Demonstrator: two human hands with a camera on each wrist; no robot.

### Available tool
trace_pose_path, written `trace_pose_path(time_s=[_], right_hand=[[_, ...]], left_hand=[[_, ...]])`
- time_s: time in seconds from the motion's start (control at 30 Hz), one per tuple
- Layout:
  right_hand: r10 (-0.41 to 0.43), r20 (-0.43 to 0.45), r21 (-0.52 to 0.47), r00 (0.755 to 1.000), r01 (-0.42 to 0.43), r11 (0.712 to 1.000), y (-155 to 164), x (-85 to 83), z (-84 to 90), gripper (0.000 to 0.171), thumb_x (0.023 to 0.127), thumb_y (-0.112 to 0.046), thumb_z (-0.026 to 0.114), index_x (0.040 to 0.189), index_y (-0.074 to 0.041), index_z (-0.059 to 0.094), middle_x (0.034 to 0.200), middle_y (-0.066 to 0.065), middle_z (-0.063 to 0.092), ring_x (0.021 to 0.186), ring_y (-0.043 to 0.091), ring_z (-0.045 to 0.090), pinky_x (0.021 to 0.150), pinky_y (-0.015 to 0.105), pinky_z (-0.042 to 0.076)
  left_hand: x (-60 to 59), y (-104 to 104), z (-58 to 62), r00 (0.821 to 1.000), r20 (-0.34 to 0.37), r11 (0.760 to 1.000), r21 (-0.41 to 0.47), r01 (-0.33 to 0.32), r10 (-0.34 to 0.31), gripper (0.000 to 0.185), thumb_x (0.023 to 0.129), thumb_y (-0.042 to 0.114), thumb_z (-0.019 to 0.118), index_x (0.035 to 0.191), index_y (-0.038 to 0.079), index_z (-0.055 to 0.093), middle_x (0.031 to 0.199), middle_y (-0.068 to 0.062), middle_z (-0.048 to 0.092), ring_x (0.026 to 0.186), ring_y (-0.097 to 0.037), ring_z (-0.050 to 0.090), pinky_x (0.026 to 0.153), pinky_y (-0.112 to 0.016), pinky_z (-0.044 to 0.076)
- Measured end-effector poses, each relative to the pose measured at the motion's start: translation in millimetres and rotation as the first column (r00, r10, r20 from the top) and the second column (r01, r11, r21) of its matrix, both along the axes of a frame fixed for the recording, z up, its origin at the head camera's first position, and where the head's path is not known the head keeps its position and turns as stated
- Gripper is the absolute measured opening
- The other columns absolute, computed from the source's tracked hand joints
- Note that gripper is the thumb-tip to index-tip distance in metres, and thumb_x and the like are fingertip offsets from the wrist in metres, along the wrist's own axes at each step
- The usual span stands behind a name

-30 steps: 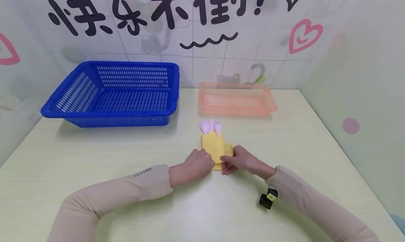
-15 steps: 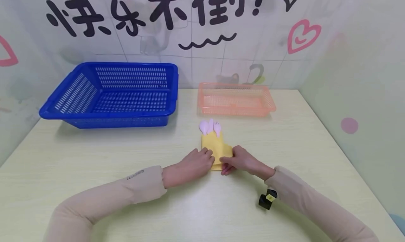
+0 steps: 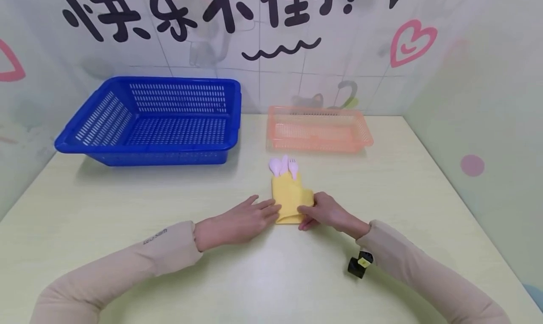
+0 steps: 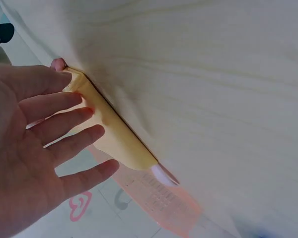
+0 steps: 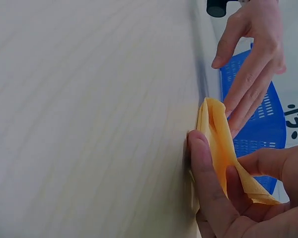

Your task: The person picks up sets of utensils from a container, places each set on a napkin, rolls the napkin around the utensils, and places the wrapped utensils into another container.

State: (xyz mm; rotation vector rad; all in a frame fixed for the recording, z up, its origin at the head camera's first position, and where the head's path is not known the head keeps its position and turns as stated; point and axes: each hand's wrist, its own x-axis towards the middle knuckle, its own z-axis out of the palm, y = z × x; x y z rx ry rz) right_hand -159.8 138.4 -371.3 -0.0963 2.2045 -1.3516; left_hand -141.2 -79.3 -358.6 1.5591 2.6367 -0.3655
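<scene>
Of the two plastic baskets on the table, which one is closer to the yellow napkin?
The orange basket, the shallow one directly behind the yellow napkin. The blue basket is larger, deeper and stands farther off to the left.

The yellow napkin lies flat on the tabletop, folded into a narrow pocket, between the left grip and the right grip. Its near right corner is pinched by the right grip, a loose flap standing up there (seen in the right wrist view); the left grip's straight fingertips touch its left edge. Pale pink cutlery, a fork and spoon heads, sticks out of the end away from both grips.
</scene>
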Motion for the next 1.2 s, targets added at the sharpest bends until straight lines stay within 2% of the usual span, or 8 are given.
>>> trace_pose_path(time_s=[0.17,0.3,0.4,0.57,0.83,1.03,1.2], right_hand=[[-0.003,0.03,0.054,1.0,0.001,0.999,0,-1.9,3.5,0.021,0.086,-0.011,0.056,0.089,0.01,0.052,0.066,0.018,0.065,0.059,0.021,0.065,0.062,0.029,0.052],[-0.002,0.01,0.154,1.0,0.001,0.988,1,-4.7,4.8,0.02,0.084,-0.012,0.06,0.084,0.006,0.054,0.061,0.014,0.065,0.057,0.019,0.065,0.061,0.027,0.052],[0.009,-0.014,0.187,1.0,-0.006,0.982,3,-6.2,3.7,0.019,0.084,-0.013,0.061,0.082,0.005,0.055,0.058,0.012,0.064,0.054,0.018,0.064,0.058,0.027,0.052],[0.01,-0.012,0.169,1.0,-0.008,0.986,6,-7.4,2.7,0.018,0.083,-0.012,0.062,0.083,0.005,0.055,0.059,0.012,0.064,0.054,0.018,0.064,0.058,0.027,0.052],[-0.009,0.043,0.116,0.999,0.004,0.993,8,-8.4,3.6,0.017,0.081,-0.007,0.063,0.085,0.006,0.053,0.062,0.013,0.065,0.055,0.016,0.064,0.059,0.027,0.052],[0.015,0.055,0.078,0.998,-0.019,0.997,11,-9.9,3.1,0.016,0.082,-0.006,0.061,0.086,0.008,0.053,0.063,0.015,0.065,0.056,0.017,0.064,0.059,0.028,0.052],[0.03,0.058,0.054,0.998,-0.033,0.998,12,-11.2,2.1,0.015,0.082,-0.004,0.06,0.086,0.009,0.053,0.064,0.015,0.065,0.055,0.016,0.064,0.059,0.028,0.052]], left_hand=[[-0.5,-3,0.4,0.999,0.038,1.0,-0.001,-0.001,0.001,0.042,0.086,0.006,0.052,0.128,0.006,0.047,0.136,-0.007,0.041,0.126,-0.023,0.035,0.096,-0.048,0.034],[-1.3,-3,0.4,0.997,0.082,1.0,0.011,-0.012,0.011,0.045,0.086,0.004,0.052,0.13,0.006,0.044,0.138,-0.006,0.038,0.128,-0.024,0.032,0.098,-0.049,0.031],[-1.7,-4,-0.9,0.994,0.11,1.0,0.019,-0.018,0.016,0.048,0.085,0.003,0.051,0.132,0.007,0.042,0.14,-0.006,0.036,0.129,-0.024,0.03,0.099,-0.049,0.029],[-2.0,-4,-3.1,0.991,0.128,0.999,0.035,-0.026,0.022,0.051,0.086,0.002,0.051,0.135,0.01,0.038,0.141,-0.005,0.034,0.13,-0.024,0.027,0.1,-0.05,0.027],[-1.8,-4,-5.0,0.987,0.157,0.998,0.056,-0.026,0.017,0.057,0.083,0.002,0.054,0.136,0.011,0.036,0.143,-0.006,0.031,0.132,-0.025,0.024,0.099,-0.053,0.026],[-1.4,-4,-5.5,0.983,0.181,0.998,0.047,-0.034,0.025,0.062,0.081,0.001,0.058,0.137,0.013,0.035,0.144,-0.006,0.028,0.132,-0.026,0.022,0.1,-0.053,0.025],[-1.0,-2,-5.3,0.986,0.167,0.999,0.037,-0.037,0.03,0.063,0.079,0.002,0.06,0.137,0.015,0.036,0.144,-0.006,0.028,0.132,-0.027,0.022,0.1,-0.053,0.025]])
